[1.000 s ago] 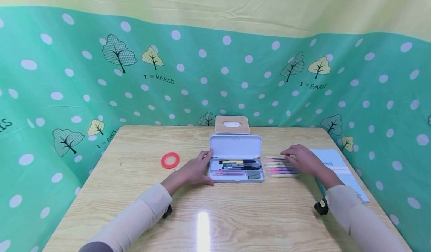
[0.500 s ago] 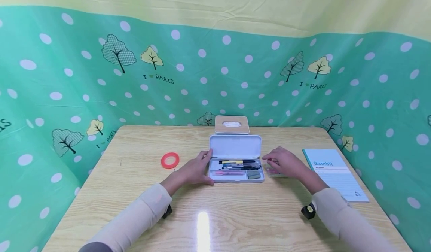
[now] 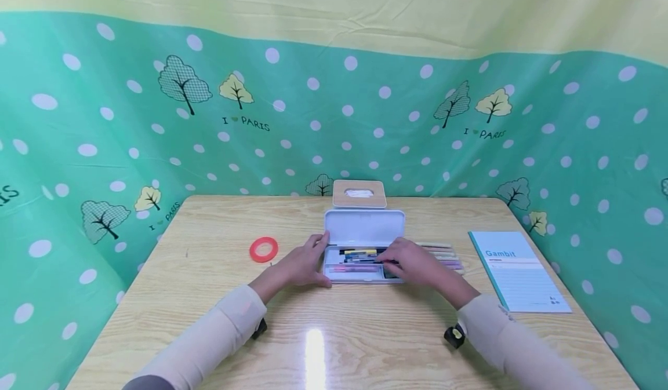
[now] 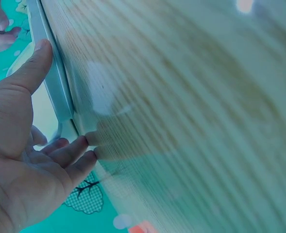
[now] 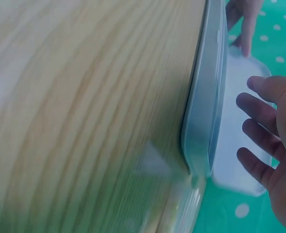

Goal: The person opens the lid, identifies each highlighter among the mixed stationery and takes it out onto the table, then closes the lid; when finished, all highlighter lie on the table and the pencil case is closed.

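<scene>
A white pencil case [image 3: 339, 278] lies open on the table with its lid [image 3: 365, 228] standing up at the back. Several pens and pencils [image 3: 360, 257] fill its upper compartment, and a pink pen [image 3: 355, 268] lies in the lower one. My left hand [image 3: 300, 264] holds the case's left end, thumb [image 4: 36, 68] along its front wall. Over the right part of the case hovers my right hand [image 3: 414, 262], covering the eraser's spot. Between its spread, loosely bent fingers [image 5: 259, 138] nothing shows. Beneath and beside it lies a row of slim pastel pens [image 3: 443, 251].
Red tape ring [image 3: 263, 250] lies left of the case. A tissue box [image 3: 360, 194] stands behind the lid. On the right is a light blue notebook [image 3: 522, 271]. Polka-dot cloth [image 3: 349, 135] hangs behind the table [image 3: 396, 332].
My right hand has moved left from the pastel pens to over the case's right compartments, uncovering the notebook and the pens' right ends. The left hand has stayed in place.
</scene>
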A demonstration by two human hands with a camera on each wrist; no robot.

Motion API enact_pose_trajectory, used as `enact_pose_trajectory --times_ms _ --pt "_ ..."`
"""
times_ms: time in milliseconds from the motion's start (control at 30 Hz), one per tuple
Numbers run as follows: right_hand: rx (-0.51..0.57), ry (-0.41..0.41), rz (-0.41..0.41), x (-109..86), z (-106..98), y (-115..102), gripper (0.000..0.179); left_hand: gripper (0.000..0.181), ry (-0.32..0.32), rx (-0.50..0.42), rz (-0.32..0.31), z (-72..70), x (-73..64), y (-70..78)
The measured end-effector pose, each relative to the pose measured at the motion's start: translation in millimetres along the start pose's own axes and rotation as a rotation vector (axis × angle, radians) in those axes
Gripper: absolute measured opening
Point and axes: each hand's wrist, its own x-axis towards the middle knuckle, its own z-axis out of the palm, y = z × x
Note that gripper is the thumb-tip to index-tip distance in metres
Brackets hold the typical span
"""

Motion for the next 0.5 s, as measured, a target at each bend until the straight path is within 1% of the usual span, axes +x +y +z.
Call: enact_pose_trajectory --times_ms 33,267,500 --pt "0.000 -0.006 0.004 1.3 1.3 -2.1 0.023 0.126 -0.001 -0.001 -0.001 0.2 0.0 0.1" --pt "-0.010 0.002 -0.041 7.2 10.0 -10.3 0.019 0.126 -0.004 -0.005 -0.008 1.4 0.1 0.5" --pt "-0.022 -0.030 -0.006 11.3 12.4 -15.5 0.019 0.125 -0.005 0.002 -0.011 -0.8 0.2 0.5"
